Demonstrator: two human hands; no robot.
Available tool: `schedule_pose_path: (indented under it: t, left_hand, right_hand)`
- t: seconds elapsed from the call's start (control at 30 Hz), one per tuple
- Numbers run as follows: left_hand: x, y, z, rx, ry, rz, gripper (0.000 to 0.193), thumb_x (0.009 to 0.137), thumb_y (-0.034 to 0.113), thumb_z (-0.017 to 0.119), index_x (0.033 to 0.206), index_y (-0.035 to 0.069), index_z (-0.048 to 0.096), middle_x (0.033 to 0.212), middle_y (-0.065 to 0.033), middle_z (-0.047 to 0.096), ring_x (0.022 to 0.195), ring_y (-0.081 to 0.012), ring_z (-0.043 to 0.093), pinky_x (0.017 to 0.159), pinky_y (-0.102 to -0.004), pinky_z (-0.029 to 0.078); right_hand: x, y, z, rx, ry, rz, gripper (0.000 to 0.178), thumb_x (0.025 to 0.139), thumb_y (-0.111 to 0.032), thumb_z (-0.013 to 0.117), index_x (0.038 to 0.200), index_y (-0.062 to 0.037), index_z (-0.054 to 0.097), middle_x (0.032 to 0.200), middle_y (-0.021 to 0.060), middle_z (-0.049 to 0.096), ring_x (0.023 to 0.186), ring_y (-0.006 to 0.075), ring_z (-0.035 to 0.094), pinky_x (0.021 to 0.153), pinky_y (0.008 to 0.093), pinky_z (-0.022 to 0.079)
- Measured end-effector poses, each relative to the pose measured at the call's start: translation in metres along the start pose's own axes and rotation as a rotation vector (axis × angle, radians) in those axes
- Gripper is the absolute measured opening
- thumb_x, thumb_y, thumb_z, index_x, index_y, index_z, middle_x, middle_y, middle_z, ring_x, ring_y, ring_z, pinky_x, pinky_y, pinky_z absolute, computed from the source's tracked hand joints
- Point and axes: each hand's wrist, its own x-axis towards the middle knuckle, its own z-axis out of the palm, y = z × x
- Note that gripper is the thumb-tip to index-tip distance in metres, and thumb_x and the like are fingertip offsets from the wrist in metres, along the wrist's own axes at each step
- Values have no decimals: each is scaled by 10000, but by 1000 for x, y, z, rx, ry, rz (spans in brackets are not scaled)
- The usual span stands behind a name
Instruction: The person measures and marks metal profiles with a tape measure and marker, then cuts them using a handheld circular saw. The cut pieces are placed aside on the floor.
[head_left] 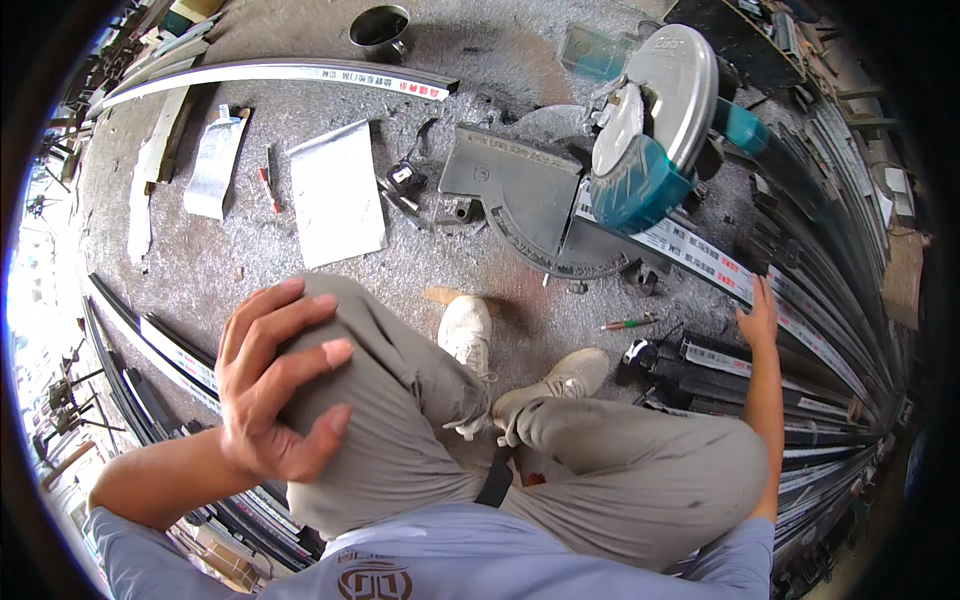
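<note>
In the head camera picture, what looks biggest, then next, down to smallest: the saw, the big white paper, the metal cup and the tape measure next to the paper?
1. Saw
2. Big white paper
3. Metal cup
4. Tape measure

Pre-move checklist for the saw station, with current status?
1. Right hand away from teal blade guard: ok, it is at the white-faced profile, well outside the guard.
2. Left hand away from saw base: ok, it is over the left knee.
3. Profile reaching saw base: ok, its end lies there beneath the guard.
4. Profile clamped: cannot tell.
5. Blade stopped: cannot tell from one still.
6. Loose items away from saw base: not ok, a black tape measure lies to its left.
</note>
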Motion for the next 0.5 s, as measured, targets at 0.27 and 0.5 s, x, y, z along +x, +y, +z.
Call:
schedule_pose_path:
  t: [0.27, 0.5]
  left_hand:
    - [36, -4, 10, -1, -91, -58, 399, 798, 317, 694, 1100, 56, 708, 1226, -244, 663, 1204, -471, 585, 1013, -577, 471]
    - [40, -4, 12, 15, -111, -65, 404, 802, 338, 683, 1087, 52, 708, 1212, -251, 667, 1199, -472, 586, 1009, -580, 473]
  right_hand:
    - [26, 60, 18, -54, -68, 47, 914, 710, -41, 830, 1536, -152, 455, 1571, 150, 461, 1425, 377, 456, 1164, 449, 417]
    - [36, 47, 5, -118, -119, -114, 871, 573, -75, 874, 1378, -49, 540, 1423, 184, 568, 1309, 407, 535, 1119, 469, 439]
